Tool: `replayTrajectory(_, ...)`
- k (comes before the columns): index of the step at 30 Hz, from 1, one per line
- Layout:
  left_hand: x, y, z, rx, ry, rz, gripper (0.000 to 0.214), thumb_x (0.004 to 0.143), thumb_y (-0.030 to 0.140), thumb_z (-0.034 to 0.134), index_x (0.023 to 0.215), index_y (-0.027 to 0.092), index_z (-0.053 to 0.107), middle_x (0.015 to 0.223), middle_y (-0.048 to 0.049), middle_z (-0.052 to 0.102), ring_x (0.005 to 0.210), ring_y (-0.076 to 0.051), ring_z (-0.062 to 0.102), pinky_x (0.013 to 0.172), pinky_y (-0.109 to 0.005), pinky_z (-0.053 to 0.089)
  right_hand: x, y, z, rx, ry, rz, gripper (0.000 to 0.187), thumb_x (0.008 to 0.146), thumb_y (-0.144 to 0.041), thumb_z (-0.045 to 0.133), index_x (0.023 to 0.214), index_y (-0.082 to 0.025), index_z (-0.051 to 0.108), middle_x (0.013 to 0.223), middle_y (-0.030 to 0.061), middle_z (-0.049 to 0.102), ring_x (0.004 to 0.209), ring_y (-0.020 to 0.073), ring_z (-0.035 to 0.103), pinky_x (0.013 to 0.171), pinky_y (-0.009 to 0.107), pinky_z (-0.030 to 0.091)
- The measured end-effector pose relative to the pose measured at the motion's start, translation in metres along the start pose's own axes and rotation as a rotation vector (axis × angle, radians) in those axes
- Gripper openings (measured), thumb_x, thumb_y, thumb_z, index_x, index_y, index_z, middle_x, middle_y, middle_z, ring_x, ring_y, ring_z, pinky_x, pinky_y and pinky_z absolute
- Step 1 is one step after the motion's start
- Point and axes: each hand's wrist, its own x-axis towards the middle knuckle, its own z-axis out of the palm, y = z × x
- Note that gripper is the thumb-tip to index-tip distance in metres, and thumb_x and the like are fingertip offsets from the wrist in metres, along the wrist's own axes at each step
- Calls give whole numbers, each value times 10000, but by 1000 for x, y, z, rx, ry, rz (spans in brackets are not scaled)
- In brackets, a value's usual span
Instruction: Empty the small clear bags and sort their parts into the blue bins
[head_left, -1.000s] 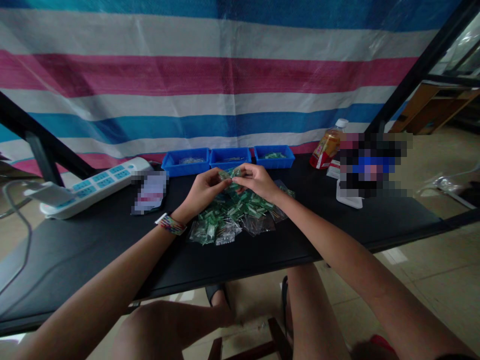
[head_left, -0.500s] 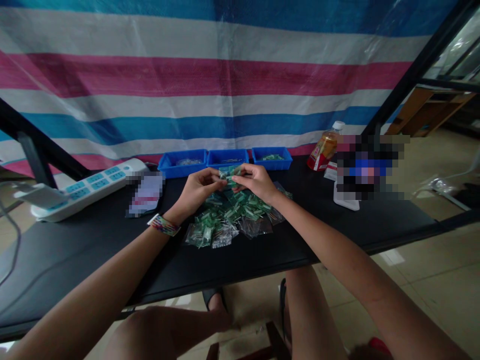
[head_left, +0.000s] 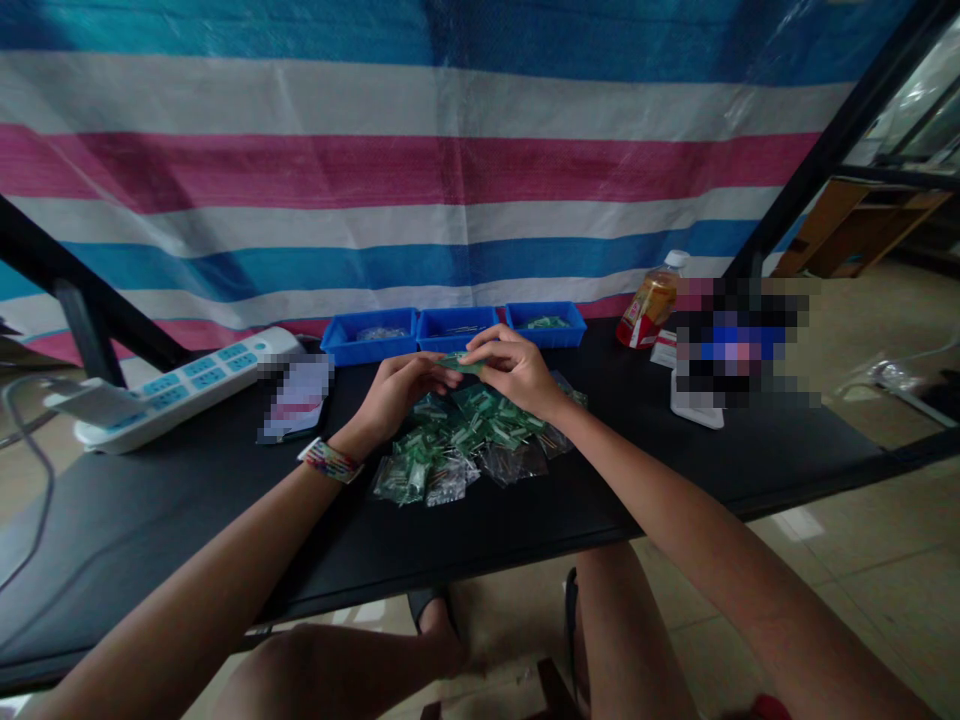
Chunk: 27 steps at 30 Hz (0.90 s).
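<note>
Between my two hands is a small green-tinted plastic packet point(head_left: 459, 361), held above a heap of similar packets. My left hand point(head_left: 409, 388) has its fingers closed on the packet's left side. My right hand point(head_left: 517, 368) pinches its right side between thumb and fingers. Below them the heap of small clear and green packets point(head_left: 480, 430) spreads over the black table; some hold thin metal pins. Behind my hands stand three blue trays: the left tray point(head_left: 367, 352) with clear bits, the middle tray point(head_left: 450, 342) with thin pins, the right tray point(head_left: 547, 340) with green pieces.
A white power strip point(head_left: 195, 385) with a plugged adapter and a blurred phone point(head_left: 300, 395) lie on the left. A drink bottle point(head_left: 651, 300), a small box point(head_left: 664, 347) and a white device point(head_left: 697, 400) are on the right. A striped tarp point(head_left: 450, 165) hangs behind the table.
The green packet has been tipped from facing me to nearly flat. My left fingers have straightened a little and sit slightly lower. The view has shifted slightly.
</note>
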Motion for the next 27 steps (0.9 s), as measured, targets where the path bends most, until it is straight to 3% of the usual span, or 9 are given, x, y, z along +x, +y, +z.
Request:
replayTrajectory(3,0,1,1,-42,35,-15,381,824,520,809,895,147,781,792,-118,794,725,-228,740,700,-346,584,0,4,-1,-58,-12,14,108,908,-254,746,924,-286,848,1345,49,662,782,142,599,669,331,549)
replayTrajectory(9,2,-4,0,82,88,62,388,728,364,915,1016,189,722,735,0,743,644,-166,695,649,-288,549,1,11,-1,86,-25,120,174,871,-228,662,910,-245,831,1301,67,677,715,119,633,631,322,571)
replayTrajectory(11,4,-6,-1,63,126,91,391,727,349,916,1003,202,681,712,24,719,637,-161,700,652,-285,553,1,7,-1,200,4,186,218,881,-295,670,1051,-250,799,1275,66,700,712,130,676,597,307,575)
replayTrajectory(15,5,-7,-2,44,122,94,384,738,341,912,976,208,642,719,35,703,648,-155,713,685,-287,572,3,1,0,297,97,280,587,824,-447,829,1356,-305,623,1133,35,746,669,151,694,530,287,565)
replayTrajectory(21,0,-2,3,123,13,33,413,742,428,930,958,202,660,794,3,730,739,-181,719,709,-298,583,4,6,4,216,43,278,369,826,-550,842,913,-246,652,797,1,663,601,152,617,464,274,469)
replayTrajectory(27,-3,4,6,188,-11,37,412,795,555,890,846,189,708,722,-1,674,682,-165,632,676,-295,558,3,6,3,215,12,260,300,837,-484,817,864,-232,656,753,-14,637,556,132,561,458,266,459)
